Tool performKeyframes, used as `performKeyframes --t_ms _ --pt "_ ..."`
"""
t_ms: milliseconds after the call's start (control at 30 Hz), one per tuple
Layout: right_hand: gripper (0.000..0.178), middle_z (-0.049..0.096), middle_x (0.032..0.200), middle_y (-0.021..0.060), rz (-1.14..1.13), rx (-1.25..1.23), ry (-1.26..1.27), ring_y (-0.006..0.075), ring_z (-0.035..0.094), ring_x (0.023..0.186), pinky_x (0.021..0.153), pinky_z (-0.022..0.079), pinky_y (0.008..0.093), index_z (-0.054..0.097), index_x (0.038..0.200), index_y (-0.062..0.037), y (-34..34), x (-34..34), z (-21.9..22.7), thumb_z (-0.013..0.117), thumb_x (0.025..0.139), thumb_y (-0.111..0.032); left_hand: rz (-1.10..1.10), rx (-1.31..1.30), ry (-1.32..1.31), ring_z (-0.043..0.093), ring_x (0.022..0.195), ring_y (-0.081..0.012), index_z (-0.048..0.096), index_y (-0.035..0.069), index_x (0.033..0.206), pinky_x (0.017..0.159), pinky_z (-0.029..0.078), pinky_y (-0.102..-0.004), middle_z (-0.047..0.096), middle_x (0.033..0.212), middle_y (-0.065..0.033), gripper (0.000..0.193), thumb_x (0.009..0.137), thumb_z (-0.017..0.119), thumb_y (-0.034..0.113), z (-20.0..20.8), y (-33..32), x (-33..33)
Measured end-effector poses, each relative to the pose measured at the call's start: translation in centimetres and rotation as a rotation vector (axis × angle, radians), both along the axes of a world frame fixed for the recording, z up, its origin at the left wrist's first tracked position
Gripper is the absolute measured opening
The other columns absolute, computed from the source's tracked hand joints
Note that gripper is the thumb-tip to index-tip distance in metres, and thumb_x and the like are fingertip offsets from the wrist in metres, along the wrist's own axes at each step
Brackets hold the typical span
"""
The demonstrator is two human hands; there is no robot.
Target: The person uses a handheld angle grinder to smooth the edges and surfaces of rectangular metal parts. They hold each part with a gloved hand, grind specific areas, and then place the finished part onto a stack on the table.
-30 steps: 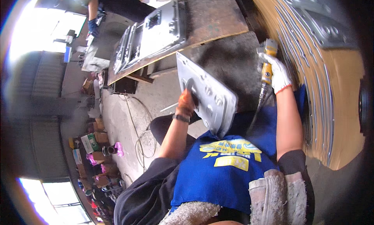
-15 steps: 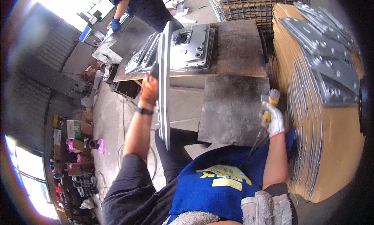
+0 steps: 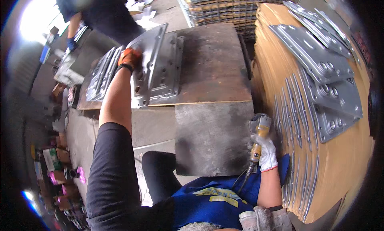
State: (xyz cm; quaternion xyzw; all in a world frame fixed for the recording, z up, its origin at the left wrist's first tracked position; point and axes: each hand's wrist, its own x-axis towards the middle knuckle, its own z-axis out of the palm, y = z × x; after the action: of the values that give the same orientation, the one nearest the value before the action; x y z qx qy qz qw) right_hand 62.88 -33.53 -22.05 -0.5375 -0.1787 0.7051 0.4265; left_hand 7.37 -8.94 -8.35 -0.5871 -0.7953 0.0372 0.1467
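My left hand (image 3: 130, 57), in an orange glove, grips the edge of a grey metal plate (image 3: 154, 67) with punched holes. The plate lies tilted on a pile of similar plates on a wooden board (image 3: 212, 67). My right hand (image 3: 265, 153), in a white glove, holds a yellow angle grinder (image 3: 258, 137) upright beside a bare grey steel sheet (image 3: 212, 137). The grinder's cable hangs down toward my blue shirt.
A tall stack of metal plates (image 3: 316, 63) on brown board layers rises at the right. More plates (image 3: 102, 73) lean at the left of the wooden board. Another person (image 3: 100, 15) in dark clothes and a blue glove works behind. Boxes and clutter (image 3: 60, 167) lie on the floor at left.
My left hand has carried the metal plate from in front of me up and away onto the pile on the wooden board. The right hand with the grinder stayed near the steel sheet.
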Motion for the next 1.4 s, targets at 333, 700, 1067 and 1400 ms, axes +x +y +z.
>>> performKeyframes --t_ms 333,700,1067,1400 --pt "0.042 0.062 0.078 0.0058 -0.109 -0.051 0.053 0.0143 0.056 0.057 0.051 0.048 0.0273 0.054 0.106 -0.0039 -0.9 0.7 -0.3 0.073 0.07 -0.015 0.066 0.438 -0.276 0.06 0.098 -0.034 0.063 0.01 0.099 0.081 0.046 -0.0403 0.064 0.101 -0.0175 0.052 0.072 0.06 0.053 6.9 1.4 8.7" --pt "0.026 0.055 0.063 0.0019 -0.069 0.031 0.195 0.0114 0.051 0.047 0.042 0.041 0.0247 0.059 0.085 -0.0052 -1.0 0.6 -0.2 0.076 0.068 -0.016 -0.939 0.064 0.314 0.061 0.089 -0.0311 0.059 0.007 0.101 0.077 0.049 -0.0357 0.063 0.092 -0.0168 0.026 0.095 0.04 0.023 4.2 10.2 33.5" --pt "0.026 0.053 0.064 0.0008 -0.106 0.109 0.258 0.0111 0.05 0.049 0.042 0.04 0.0265 0.059 0.084 -0.0089 -1.6 1.7 0.8 0.077 0.069 -0.021 -0.436 -1.126 -2.073 0.061 0.08 -0.0233 0.062 0.018 0.102 0.067 0.05 -0.0383 0.064 0.096 -0.007 0.052 0.08 0.051 0.064 1.5 0.5 48.1" --pt "0.02 0.051 0.057 0.0015 -0.133 0.145 0.287 0.0129 0.047 0.044 0.04 0.036 0.0283 0.061 0.073 -0.0106 -2.4 2.1 1.7 0.075 0.071 -0.025 -0.238 -0.759 -2.317 0.064 0.085 -0.0191 0.06 0.018 0.104 0.071 0.054 -0.0366 0.065 0.097 -0.0018 0.049 0.084 0.047 0.061 6.4 -13.4 57.5"
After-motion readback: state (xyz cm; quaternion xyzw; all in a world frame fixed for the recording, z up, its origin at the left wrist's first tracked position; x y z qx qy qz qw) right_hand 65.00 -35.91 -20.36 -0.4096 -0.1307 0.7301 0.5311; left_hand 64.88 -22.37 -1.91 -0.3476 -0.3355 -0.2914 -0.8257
